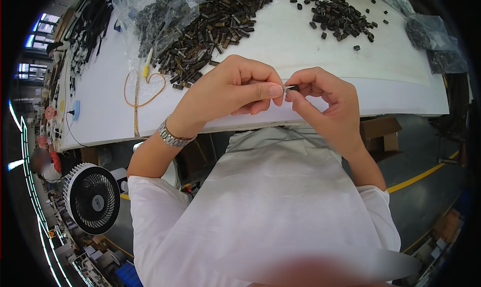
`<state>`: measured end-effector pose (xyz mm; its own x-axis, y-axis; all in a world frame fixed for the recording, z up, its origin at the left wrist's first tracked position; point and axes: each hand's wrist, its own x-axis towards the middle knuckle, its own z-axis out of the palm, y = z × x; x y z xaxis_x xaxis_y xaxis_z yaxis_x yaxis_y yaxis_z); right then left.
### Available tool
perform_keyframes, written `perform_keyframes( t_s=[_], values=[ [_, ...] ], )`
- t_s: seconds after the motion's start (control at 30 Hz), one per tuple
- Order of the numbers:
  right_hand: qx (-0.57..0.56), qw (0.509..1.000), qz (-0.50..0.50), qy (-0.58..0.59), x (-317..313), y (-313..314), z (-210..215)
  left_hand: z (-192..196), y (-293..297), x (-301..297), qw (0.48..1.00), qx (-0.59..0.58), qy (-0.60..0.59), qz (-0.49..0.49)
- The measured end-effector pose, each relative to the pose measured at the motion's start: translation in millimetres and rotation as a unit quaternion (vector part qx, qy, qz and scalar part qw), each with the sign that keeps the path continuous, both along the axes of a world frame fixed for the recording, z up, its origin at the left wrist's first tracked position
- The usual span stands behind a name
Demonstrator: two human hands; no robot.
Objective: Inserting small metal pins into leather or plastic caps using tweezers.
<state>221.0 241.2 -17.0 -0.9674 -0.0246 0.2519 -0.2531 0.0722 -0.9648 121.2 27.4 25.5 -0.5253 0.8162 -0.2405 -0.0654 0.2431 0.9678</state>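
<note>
My left hand, with a metal-band watch on its wrist, pinches a thin, pale metallic piece between thumb and fingers. Opposite it, my right hand grips a small dark piece in its fingertips. The two pieces meet between my hands, just above the table's front edge; whether one goes inside the other is too small to tell. Beyond my left hand lies a heap of dark, short tube-like pieces. A smaller pile of short black pieces is spread beyond my right hand.
Clear plastic bags lie at the back left, with another bag at the far right. A yellow-handled tool on an orange cord rests on the white table. Below are a fan and a cardboard box.
</note>
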Motion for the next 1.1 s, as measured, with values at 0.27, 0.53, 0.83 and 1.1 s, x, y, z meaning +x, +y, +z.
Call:
perform_keyframes(
  t_s=[0.27, 0.53, 0.83, 1.1],
  values=[
    [-0.071, 0.995, -0.013, -0.072, 1, 4, 0, -11, 0, 6, 0.983, 0.023, 0.178, 0.048],
    [0.086, 0.994, -0.061, 0.031, 5, -6, -4, -11, 15, 15, 0.991, 0.035, 0.070, 0.108],
    [0.100, 0.992, -0.055, 0.055, 3, -5, -13, -7, 17, 17, 0.992, -0.027, 0.049, 0.115],
    [0.041, 0.998, -0.050, 0.017, -6, 4, -2, -14, 18, 1, 0.994, 0.010, 0.007, 0.110]
  ],
)
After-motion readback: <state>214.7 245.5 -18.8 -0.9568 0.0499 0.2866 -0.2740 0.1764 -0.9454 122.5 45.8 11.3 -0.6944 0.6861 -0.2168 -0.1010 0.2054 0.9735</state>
